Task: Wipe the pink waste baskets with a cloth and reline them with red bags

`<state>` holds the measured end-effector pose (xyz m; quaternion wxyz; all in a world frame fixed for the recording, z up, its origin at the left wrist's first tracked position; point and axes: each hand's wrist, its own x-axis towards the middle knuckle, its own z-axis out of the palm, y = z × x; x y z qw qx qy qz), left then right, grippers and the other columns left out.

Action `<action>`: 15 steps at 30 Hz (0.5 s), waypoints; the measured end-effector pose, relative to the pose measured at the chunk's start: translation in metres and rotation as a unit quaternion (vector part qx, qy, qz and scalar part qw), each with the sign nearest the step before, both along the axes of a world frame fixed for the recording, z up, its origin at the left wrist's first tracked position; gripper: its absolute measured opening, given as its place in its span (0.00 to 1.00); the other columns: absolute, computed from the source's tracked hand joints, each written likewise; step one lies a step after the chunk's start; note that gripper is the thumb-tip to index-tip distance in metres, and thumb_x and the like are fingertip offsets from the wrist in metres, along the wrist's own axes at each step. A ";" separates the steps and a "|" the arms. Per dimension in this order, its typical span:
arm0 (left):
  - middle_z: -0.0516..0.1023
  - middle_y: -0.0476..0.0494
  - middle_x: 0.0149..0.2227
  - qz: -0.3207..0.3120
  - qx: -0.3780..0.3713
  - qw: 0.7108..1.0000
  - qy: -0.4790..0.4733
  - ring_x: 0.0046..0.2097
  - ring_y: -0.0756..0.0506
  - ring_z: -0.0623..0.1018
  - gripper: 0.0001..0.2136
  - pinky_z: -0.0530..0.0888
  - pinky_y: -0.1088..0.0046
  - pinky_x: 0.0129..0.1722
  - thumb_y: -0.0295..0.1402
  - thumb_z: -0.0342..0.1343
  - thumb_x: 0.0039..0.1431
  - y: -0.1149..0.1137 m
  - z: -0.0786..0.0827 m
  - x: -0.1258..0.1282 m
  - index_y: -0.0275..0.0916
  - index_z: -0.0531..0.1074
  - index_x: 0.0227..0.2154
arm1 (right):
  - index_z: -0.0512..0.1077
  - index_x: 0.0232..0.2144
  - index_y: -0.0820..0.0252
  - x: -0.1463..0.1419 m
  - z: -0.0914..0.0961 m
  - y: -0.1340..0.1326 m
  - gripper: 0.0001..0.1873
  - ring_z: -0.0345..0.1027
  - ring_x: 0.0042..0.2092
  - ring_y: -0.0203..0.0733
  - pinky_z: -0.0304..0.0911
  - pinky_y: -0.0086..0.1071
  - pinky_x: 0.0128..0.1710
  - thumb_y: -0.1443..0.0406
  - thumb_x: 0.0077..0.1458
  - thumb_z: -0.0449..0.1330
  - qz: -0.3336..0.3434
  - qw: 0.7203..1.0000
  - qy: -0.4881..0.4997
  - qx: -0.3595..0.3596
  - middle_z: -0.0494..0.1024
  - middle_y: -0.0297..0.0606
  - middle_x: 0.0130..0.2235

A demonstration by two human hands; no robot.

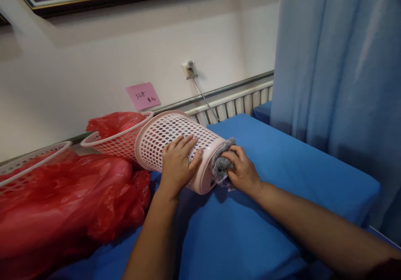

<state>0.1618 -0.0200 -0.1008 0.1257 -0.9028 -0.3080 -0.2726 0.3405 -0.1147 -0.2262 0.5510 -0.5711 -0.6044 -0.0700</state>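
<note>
A pale pink plastic wastebasket with a perforated wall lies on its side on the blue-covered bed, its solid base facing right. My left hand rests on the basket's upper side near the base, fingers stretched out over the holes and thumb apart. Bunched in my right hand is a grey cloth, which presses against the basket's base. Part of the base is hidden behind the cloth and fingers.
Left of me are red plastic bags, a pink basket lined with red plastic, and another basket rim. Behind the blue bed stand a radiator and a plugged-in cord. A blue curtain hangs at right.
</note>
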 end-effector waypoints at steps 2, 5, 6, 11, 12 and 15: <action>0.77 0.43 0.61 0.003 0.000 1.000 0.000 0.65 0.34 0.70 0.21 0.63 0.48 0.61 0.45 0.48 0.68 0.000 0.000 0.000 0.43 0.75 0.57 | 0.71 0.52 0.54 0.007 -0.004 0.005 0.25 0.70 0.52 0.47 0.68 0.40 0.54 0.74 0.51 0.57 -0.029 0.994 0.065 -0.084 0.70 0.42 0.53; 0.77 0.43 0.61 0.005 0.000 1.000 -0.003 0.65 0.34 0.70 0.21 0.62 0.49 0.61 0.45 0.47 0.68 0.000 -0.001 0.001 0.43 0.75 0.57 | 0.72 0.51 0.57 0.005 -0.006 -0.002 0.22 0.72 0.49 0.48 0.68 0.42 0.53 0.71 0.52 0.58 0.001 0.968 0.046 -0.245 0.73 0.42 0.50; 0.77 0.43 0.61 0.005 0.001 1.000 -0.005 0.65 0.34 0.70 0.21 0.62 0.49 0.61 0.45 0.47 0.68 0.000 -0.001 0.001 0.43 0.75 0.57 | 0.73 0.50 0.57 0.001 -0.004 -0.007 0.22 0.72 0.48 0.49 0.68 0.42 0.52 0.70 0.52 0.58 0.028 0.959 0.016 -0.281 0.73 0.42 0.49; 0.76 0.43 0.61 0.006 0.008 1.000 -0.014 0.65 0.34 0.69 0.21 0.62 0.50 0.62 0.44 0.47 0.68 0.000 -0.004 0.002 0.43 0.75 0.57 | 0.74 0.50 0.56 -0.025 0.006 -0.029 0.20 0.73 0.46 0.46 0.68 0.38 0.49 0.68 0.54 0.58 0.141 0.946 -0.077 -0.283 0.74 0.41 0.49; 0.76 0.43 0.61 0.007 0.008 1.000 -0.016 0.65 0.34 0.69 0.21 0.61 0.50 0.62 0.44 0.48 0.68 0.000 -0.005 0.002 0.43 0.75 0.57 | 0.74 0.50 0.56 -0.027 0.007 -0.029 0.20 0.73 0.47 0.45 0.67 0.37 0.49 0.68 0.54 0.58 0.144 0.949 -0.069 -0.273 0.75 0.40 0.49; 0.76 0.43 0.62 0.018 0.006 1.000 -0.023 0.66 0.34 0.69 0.21 0.61 0.50 0.62 0.44 0.48 0.68 0.000 -0.007 0.003 0.44 0.74 0.57 | 0.75 0.48 0.55 -0.017 0.001 -0.017 0.19 0.73 0.48 0.45 0.66 0.36 0.50 0.69 0.54 0.59 0.086 0.958 0.001 -0.273 0.77 0.39 0.48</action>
